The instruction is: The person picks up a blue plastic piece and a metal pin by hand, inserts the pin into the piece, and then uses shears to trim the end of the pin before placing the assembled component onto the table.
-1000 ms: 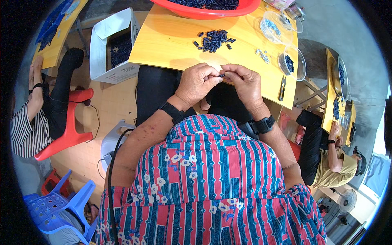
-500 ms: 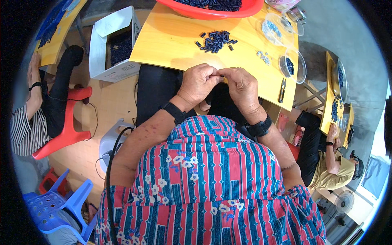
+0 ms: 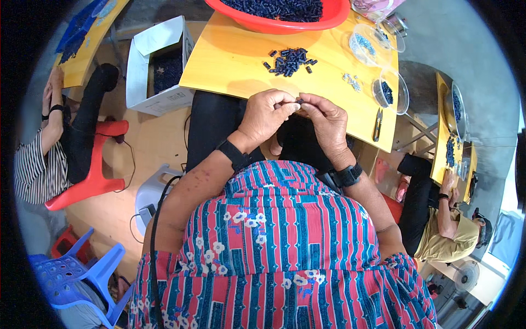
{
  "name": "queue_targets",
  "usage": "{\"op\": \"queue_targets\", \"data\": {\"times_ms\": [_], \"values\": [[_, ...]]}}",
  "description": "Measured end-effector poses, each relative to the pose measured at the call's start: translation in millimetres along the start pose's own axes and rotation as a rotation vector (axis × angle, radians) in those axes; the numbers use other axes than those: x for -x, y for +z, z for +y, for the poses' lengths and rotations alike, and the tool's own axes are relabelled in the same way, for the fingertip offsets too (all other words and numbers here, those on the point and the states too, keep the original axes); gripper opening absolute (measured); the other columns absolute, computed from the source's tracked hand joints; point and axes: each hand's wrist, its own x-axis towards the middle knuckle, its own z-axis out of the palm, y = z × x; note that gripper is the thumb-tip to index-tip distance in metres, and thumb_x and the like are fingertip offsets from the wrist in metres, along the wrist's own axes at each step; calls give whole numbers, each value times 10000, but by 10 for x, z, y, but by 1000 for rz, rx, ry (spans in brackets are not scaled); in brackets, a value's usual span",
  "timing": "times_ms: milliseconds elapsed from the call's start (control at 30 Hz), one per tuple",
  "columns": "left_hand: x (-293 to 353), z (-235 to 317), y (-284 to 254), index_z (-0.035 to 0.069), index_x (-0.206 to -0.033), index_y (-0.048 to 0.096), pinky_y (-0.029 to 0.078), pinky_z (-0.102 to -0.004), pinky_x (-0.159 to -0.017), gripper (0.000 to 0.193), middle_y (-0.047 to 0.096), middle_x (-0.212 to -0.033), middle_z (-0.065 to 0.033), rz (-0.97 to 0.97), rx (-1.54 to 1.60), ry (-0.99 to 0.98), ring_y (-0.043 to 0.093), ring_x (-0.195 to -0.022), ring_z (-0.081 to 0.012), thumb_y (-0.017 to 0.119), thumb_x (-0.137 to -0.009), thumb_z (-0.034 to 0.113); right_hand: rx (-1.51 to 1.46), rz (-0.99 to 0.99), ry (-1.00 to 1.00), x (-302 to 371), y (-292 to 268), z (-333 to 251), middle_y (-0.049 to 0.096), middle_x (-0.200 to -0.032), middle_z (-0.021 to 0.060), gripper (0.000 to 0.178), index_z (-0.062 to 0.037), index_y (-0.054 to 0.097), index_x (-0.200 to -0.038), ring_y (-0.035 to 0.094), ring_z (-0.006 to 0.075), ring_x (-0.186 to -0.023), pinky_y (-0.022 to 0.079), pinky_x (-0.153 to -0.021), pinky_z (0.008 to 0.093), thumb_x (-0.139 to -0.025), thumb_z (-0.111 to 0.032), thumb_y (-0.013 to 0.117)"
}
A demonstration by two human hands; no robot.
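At the table's near edge, my left hand [image 3: 263,118] and my right hand [image 3: 327,123] meet with thumbs and forefingers pinched together. Between the fingertips shows a small dark piece [image 3: 299,101], mostly covered, so its exact shape is hidden. Just beyond my hands, a loose pile of short dark-blue tubular pieces [image 3: 290,62] lies on the yellow table [image 3: 235,66]. Several tiny silvery pieces [image 3: 352,82] are scattered to the right of that pile.
A red basin [image 3: 274,26] of dark pieces stands at the far edge. Clear tubs [image 3: 399,93] and a slim black hand tool [image 3: 378,125] sit to the right. Left of the table is a white carton [image 3: 156,103]. Other people work at both sides.
My fingers have shifted slightly around their meeting point, and the dark piece shows more between them. The whole view has moved a little; the pile looks the same.
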Motion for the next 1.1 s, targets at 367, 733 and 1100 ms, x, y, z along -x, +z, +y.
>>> {"op": "queue_targets", "data": {"times_ms": [367,733,1100], "values": [[54,79,-114,-7,-987,705,476,-211,-692,166,674,-858,-2,-108,262,-208,582,-759,-62,666,-925,142,-20,-159,-152,-2,18,-36,684,-1002,91,313,0,668,-1121,680,161,-932,564,-829,282,-817,57,709],[51,-37,-81,5,-1012,713,452,-227,-765,193,660,-865,6,-151,423,-358,549,-803,-71,654,-936,172,260,-103,-186,28,43,35,673,-978,90,333,-19,657,-1111,687,163,-876,559,-775,282,-792,-10,753],[180,164,57,-8,-1333,532,469,-189,-738,519,619,-946,2,-160,273,-38,550,-808,-37,740,-872,109,339,-157,-328,150,-95,-110,591,-838,76,365,-75,640,-1125,603,200,-734,515,-685,309,-773,-25,723]]}}
